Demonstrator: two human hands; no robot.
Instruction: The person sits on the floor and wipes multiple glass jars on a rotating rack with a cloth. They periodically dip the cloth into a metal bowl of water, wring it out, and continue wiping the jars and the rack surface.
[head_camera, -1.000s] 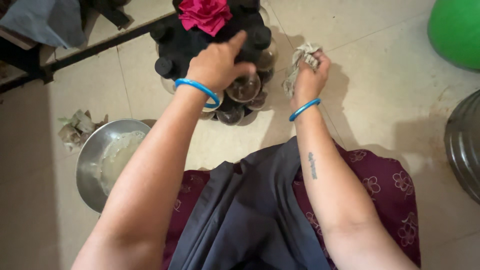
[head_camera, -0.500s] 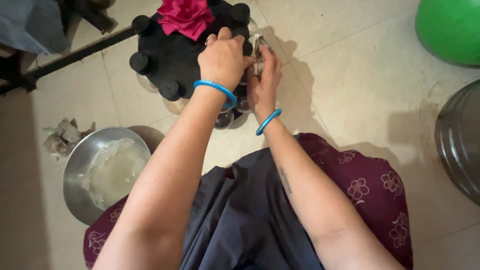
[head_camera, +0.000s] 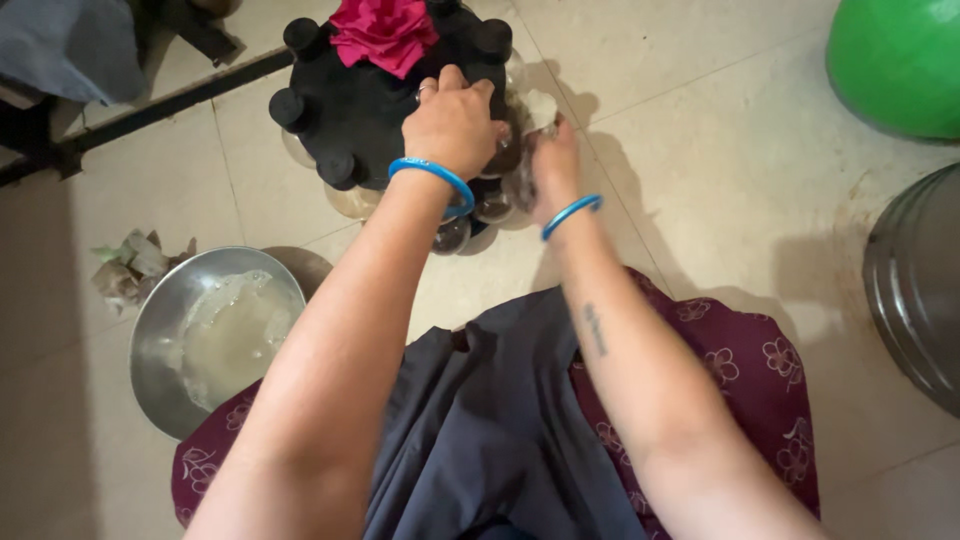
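A: By the steel bowl (head_camera: 215, 335) of cloudy water, what's the left hand (head_camera: 455, 120) doing?
B: Fingers closed over the black jar rack (head_camera: 370, 105), steadying it on the floor.
A: The right hand (head_camera: 553, 165)?
B: Pinched on a crumpled rag (head_camera: 538, 108) against a glass jar (head_camera: 520, 180); best wipe gently, rack held firm
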